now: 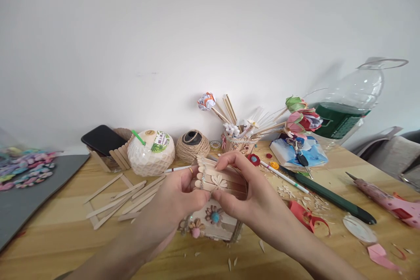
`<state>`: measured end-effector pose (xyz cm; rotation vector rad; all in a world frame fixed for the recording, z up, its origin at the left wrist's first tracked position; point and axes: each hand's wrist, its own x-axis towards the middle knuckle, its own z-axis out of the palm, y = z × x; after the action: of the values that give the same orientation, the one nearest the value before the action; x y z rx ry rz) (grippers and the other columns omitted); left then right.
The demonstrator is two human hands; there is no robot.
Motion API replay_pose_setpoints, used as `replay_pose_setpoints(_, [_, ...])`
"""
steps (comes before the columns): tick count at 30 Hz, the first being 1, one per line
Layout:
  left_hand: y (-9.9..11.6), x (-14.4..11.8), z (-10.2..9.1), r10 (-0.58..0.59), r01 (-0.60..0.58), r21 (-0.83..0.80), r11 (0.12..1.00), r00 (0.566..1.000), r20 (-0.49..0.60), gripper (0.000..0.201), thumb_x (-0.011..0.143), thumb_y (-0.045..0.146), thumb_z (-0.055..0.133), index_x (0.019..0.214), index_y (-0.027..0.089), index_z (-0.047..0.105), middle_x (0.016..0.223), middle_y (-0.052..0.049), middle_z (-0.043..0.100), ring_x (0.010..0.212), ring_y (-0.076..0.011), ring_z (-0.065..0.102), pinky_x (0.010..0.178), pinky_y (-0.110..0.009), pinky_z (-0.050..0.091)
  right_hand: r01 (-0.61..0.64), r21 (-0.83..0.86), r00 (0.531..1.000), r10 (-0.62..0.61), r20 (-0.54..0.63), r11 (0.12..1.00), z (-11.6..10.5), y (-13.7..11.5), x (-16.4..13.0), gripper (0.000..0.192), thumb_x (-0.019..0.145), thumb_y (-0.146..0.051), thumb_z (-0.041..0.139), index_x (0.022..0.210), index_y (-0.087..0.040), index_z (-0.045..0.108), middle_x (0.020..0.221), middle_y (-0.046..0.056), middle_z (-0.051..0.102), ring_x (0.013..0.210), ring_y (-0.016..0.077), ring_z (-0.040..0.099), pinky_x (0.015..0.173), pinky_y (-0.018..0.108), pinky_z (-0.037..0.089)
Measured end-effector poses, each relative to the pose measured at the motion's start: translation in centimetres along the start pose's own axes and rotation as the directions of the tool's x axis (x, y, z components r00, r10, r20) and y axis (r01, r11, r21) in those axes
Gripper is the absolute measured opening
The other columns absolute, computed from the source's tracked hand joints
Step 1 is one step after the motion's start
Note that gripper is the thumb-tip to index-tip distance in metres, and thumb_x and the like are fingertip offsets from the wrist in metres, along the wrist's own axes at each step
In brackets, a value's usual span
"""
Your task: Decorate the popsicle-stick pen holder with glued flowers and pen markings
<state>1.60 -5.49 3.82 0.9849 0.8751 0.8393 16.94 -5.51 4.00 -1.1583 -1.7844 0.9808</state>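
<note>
Both my hands hold a small box of popsicle sticks (219,180) above the middle of the wooden table (59,227). My left hand (173,201) grips its left side, thumb and fingers pinching near a strip of beads on the front. From the right, my right hand (249,197) clasps the box, with fingers over its top edge. The box bears a wooden flower on the front and felt flowers (213,216) lower down. Its bottom part is hidden behind my hands.
Loose popsicle sticks (127,201) lie left of my hands. Behind stand a coconut drink (151,152), a twine ball (192,145), a phone (103,139) and a cup of sticks with paper flowers (241,133). At right lie a green pen (328,194), a pink glue gun (387,201), a big plastic bottle (348,109).
</note>
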Motion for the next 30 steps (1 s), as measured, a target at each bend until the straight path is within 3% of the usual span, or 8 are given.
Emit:
replay_pose_setpoints(4, [-0.1, 0.1, -0.5, -0.02, 0.019, -0.076, 0.997, 1.0, -0.007, 0.02, 0.064, 0.024, 0.058, 0.083, 0.015, 0.058, 0.056, 0.002, 0.053, 0.044, -0.0097, 0.046, 0.033, -0.018, 0.041, -0.02, 0.068, 0.999, 0.018, 0.028, 0.997, -0.3, 0.1, -0.4, 0.019, 0.074, -0.024, 0.052, 0.091, -0.022, 0.044, 0.092, 0.003, 0.049, 0.081, 0.0178, 0.048, 0.064, 0.029, 0.04])
replay_pose_setpoints(9, [0.0, 0.3, -0.9, -0.023, 0.022, -0.068, 0.997, 1.0, -0.005, 0.021, 0.067, 0.024, 0.056, 0.086, 0.015, 0.06, 0.056, 0.002, 0.049, 0.045, -0.0107, 0.046, 0.033, -0.019, 0.04, -0.109, 0.331, 0.99, 0.071, 0.125, 0.937, -0.6, 1.2, -0.3, 0.019, 0.079, -0.03, 0.043, 0.096, -0.025, 0.049, 0.092, 0.001, 0.052, 0.073, 0.0155, 0.047, 0.056, 0.025, 0.035])
replay_pose_setpoints(12, [0.1, 0.6, -1.3, -0.037, 0.039, -0.069, 0.997, 0.999, 0.03, 0.017, 0.068, 0.026, 0.055, 0.08, 0.014, 0.06, 0.056, 0.001, 0.05, 0.044, -0.0108, 0.045, 0.032, -0.019, 0.04, -0.095, 0.502, 0.995, 0.104, 0.011, 0.859, -0.7, 2.1, 0.5, 0.011, 0.074, -0.026, 0.045, 0.078, -0.021, 0.054, 0.084, 0.001, 0.055, 0.075, 0.0164, 0.048, 0.06, 0.026, 0.036])
replay_pose_setpoints(15, [0.4, 1.2, -2.2, -0.02, 0.02, -0.021, 1.0, 1.0, -0.009, 0.017, 0.071, 0.03, 0.057, 0.066, 0.013, 0.057, 0.052, 0.0, 0.05, 0.043, -0.0112, 0.046, 0.031, -0.019, 0.039, 0.047, 0.581, 0.973, 0.095, -0.21, 0.813, -1.6, 3.1, 1.0, 0.009, 0.063, -0.02, 0.046, 0.055, -0.02, 0.047, 0.068, 0.002, 0.054, 0.075, 0.0173, 0.047, 0.072, 0.029, 0.036])
replay_pose_setpoints(18, [0.8, 1.9, -3.2, 0.103, -0.096, 0.056, 0.994, 0.983, -0.152, 0.02, 0.075, 0.031, 0.06, 0.068, 0.012, 0.059, 0.053, -0.001, 0.053, 0.045, -0.0112, 0.049, 0.032, -0.016, 0.037, 0.117, 0.58, 0.944, 0.091, -0.316, 0.806, -3.0, 4.0, 0.7, 0.018, 0.064, -0.019, 0.042, 0.047, -0.02, 0.043, 0.053, 0.0, 0.042, 0.06, 0.0159, 0.04, 0.065, 0.029, 0.036])
replay_pose_setpoints(23, [0.9, 2.8, -4.5, 0.22, -0.195, 0.159, 0.968, 0.962, -0.16, 0.026, 0.08, 0.035, 0.056, 0.077, 0.01, 0.064, 0.055, -0.002, 0.057, 0.045, -0.0094, 0.049, 0.035, -0.015, 0.035, 0.023, 0.513, 0.958, 0.128, -0.257, 0.858, -3.5, 5.6, -0.7, 0.028, 0.074, -0.02, 0.043, 0.047, -0.021, 0.034, 0.05, -0.003, 0.029, 0.05, 0.0137, 0.03, 0.05, 0.027, 0.032])
replay_pose_setpoints(27, [0.1, 3.3, -5.0, 0.217, -0.148, 0.331, 0.932, 0.96, -0.18, 0.029, 0.081, 0.04, 0.054, 0.076, 0.012, 0.061, 0.055, 0.0, 0.056, 0.042, -0.0084, 0.046, 0.033, -0.015, 0.034, -0.029, 0.343, 0.979, 0.097, -0.181, 0.939, -3.5, 7.1, -2.3, 0.038, 0.087, -0.035, 0.044, 0.052, -0.021, 0.036, 0.054, -0.003, 0.032, 0.051, 0.0133, 0.034, 0.048, 0.027, 0.033])
replay_pose_setpoints(30, [-0.6, 3.7, -5.3, 0.194, -0.089, 0.443, 0.892, 0.961, -0.197, 0.031, 0.082, 0.043, 0.051, 0.071, 0.015, 0.057, 0.051, 0.003, 0.05, 0.039, -0.0077, 0.042, 0.032, -0.015, 0.032, -0.104, 0.155, 0.953, 0.143, -0.266, 0.982, -5.0, 7.7, -3.6, 0.044, 0.087, -0.049, 0.044, 0.053, -0.02, 0.042, 0.051, -0.003, 0.035, 0.048, 0.0124, 0.034, 0.045, 0.025, 0.03])
